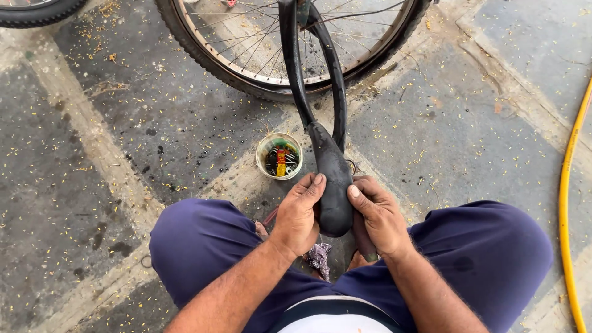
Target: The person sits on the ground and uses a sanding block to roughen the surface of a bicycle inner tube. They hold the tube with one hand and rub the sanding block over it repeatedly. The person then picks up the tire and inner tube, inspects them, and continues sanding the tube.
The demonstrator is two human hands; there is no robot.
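Both forearms reach forward and down between the spread knees of a squatting person in dark blue trousers [203,246]. The left hand [299,216] and the right hand [377,217] meet around the bulging lower bend of a black inner tube [333,179], each closed on it from its own side. The left thumb lies flat along the tube's left flank, pointing up and inward; the right thumb presses the tube's right flank, with the remaining fingers curled behind the rubber and out of sight. Both wrists are bent slightly inward.

From the hands the inner tube rises as two narrow strands that run up across a bicycle wheel [246,61], which stands on the paved floor [123,123] just beyond the tube. A small round tub [279,155] of oddments sits on the floor just left of the tube, near the left thumb. A yellow hose [568,197] lies well to the tube's right.
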